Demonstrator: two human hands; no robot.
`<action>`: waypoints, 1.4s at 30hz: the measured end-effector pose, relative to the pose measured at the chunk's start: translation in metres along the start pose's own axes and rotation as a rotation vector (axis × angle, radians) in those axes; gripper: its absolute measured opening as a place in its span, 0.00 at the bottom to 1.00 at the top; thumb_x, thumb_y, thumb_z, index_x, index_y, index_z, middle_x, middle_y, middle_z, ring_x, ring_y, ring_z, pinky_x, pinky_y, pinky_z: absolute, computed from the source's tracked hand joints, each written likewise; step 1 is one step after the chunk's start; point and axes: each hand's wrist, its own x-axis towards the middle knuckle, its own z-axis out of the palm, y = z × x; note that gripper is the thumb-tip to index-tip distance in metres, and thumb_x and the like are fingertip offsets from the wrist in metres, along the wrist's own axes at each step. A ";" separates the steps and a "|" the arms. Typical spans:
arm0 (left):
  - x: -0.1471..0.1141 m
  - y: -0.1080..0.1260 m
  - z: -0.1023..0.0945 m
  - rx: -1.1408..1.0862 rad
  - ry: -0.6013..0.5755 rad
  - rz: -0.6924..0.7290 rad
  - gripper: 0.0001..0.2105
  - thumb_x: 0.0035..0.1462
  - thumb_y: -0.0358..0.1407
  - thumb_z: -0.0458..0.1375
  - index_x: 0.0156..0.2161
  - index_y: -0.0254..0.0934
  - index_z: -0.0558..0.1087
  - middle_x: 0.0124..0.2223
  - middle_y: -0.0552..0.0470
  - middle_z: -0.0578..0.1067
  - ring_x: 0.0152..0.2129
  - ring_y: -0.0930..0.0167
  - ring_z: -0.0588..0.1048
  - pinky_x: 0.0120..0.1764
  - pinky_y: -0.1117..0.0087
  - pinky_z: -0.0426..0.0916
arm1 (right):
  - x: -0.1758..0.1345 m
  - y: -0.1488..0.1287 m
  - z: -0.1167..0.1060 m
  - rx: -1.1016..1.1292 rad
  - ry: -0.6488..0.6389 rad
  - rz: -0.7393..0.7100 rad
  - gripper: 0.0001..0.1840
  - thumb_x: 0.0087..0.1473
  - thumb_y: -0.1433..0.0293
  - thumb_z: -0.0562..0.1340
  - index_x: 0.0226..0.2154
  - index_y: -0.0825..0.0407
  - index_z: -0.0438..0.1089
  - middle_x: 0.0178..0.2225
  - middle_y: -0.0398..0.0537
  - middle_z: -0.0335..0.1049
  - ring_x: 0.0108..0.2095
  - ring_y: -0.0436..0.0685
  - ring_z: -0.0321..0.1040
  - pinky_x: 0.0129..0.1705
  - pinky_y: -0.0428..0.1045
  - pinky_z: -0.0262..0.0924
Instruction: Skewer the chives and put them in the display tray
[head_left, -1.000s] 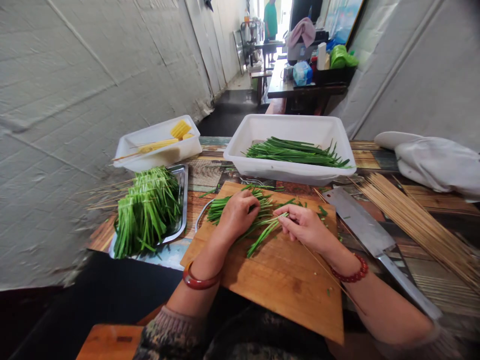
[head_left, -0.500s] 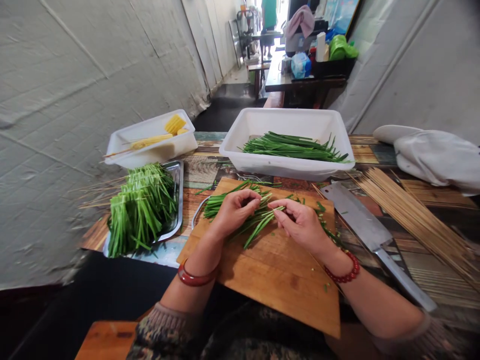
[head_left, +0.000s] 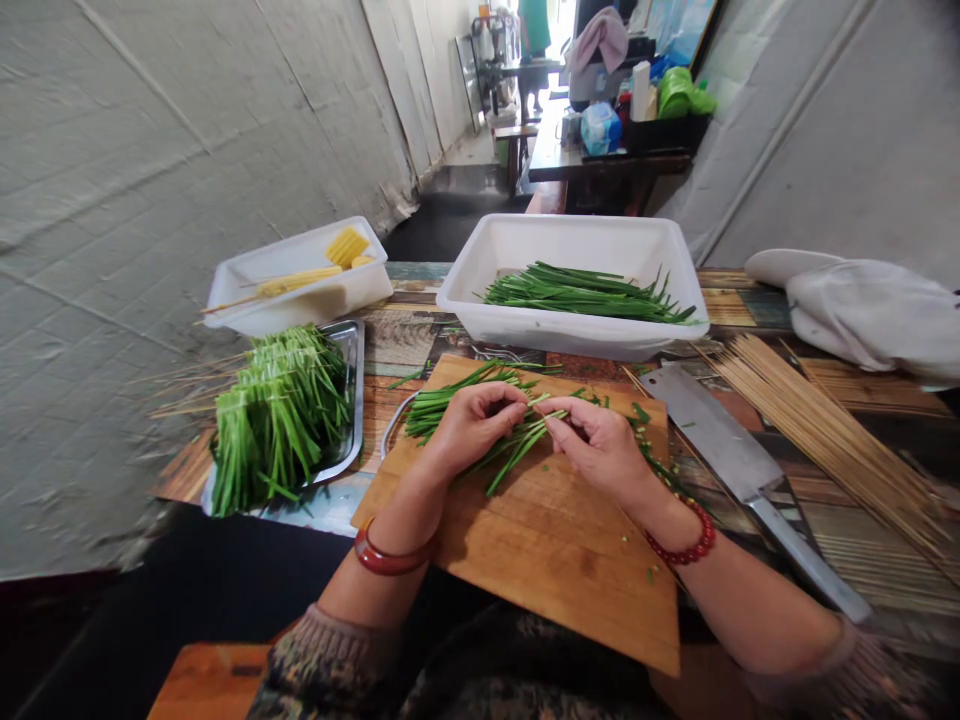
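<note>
Wooden and orange-brown, the cutting board (head_left: 555,560) runs on past both wrists to a slanting near edge, leaving broad room below the hands. The right hand (head_left: 600,440) pinches a few green stalks (head_left: 519,460) by their pale ends between thumb and forefinger, the leaves trailing toward the left hand (head_left: 474,428). That left hand is curled, its fingertips close to the same pale ends; whether it grips one I cannot tell. A loose pile of stalks (head_left: 426,412) lies beside and behind it, near the board's far left corner. Just beyond the board's right edge, the cleaver (head_left: 712,430) slants alongside the right forearm, narrowing that side, with bamboo skewers (head_left: 825,440) farther right. Ahead of both hands, a white tub (head_left: 577,338) of long green leaves stands past the far edge. Left of the left hand sits a metal tray (head_left: 359,390) holding skewered greens (head_left: 277,430). The patchwork-patterned worktop (head_left: 405,335) carries all this between a pale left wall (head_left: 150,200) and a grey right one; well ahead of the hands are a dark table (head_left: 551,155) and a person in green (head_left: 535,30).
</note>
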 end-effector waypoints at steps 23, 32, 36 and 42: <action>0.000 -0.002 0.000 0.030 0.072 0.055 0.07 0.55 0.36 0.62 0.30 0.34 0.76 0.28 0.51 0.75 0.26 0.73 0.70 0.29 0.74 0.63 | 0.001 -0.005 0.000 -0.031 0.008 0.009 0.15 0.59 0.67 0.57 0.43 0.53 0.76 0.20 0.42 0.67 0.20 0.50 0.61 0.21 0.44 0.54; -0.001 0.003 0.005 0.000 0.048 0.000 0.08 0.53 0.36 0.63 0.29 0.32 0.75 0.25 0.54 0.72 0.22 0.76 0.66 0.27 0.75 0.60 | 0.000 -0.002 0.002 -0.015 0.026 0.022 0.12 0.59 0.67 0.57 0.43 0.54 0.72 0.20 0.39 0.66 0.17 0.48 0.60 0.20 0.44 0.54; -0.001 0.006 0.006 0.037 0.007 0.004 0.08 0.53 0.35 0.61 0.28 0.32 0.75 0.27 0.53 0.73 0.24 0.75 0.68 0.30 0.74 0.62 | -0.001 -0.001 0.001 -0.019 0.050 0.038 0.19 0.59 0.68 0.58 0.52 0.55 0.65 0.20 0.36 0.66 0.17 0.47 0.59 0.20 0.44 0.53; -0.003 0.011 0.005 0.037 0.009 0.035 0.08 0.56 0.36 0.59 0.31 0.32 0.77 0.30 0.50 0.76 0.29 0.72 0.72 0.34 0.72 0.66 | -0.002 -0.001 0.001 0.004 0.045 -0.009 0.18 0.61 0.68 0.57 0.53 0.51 0.66 0.21 0.36 0.65 0.18 0.47 0.59 0.22 0.44 0.54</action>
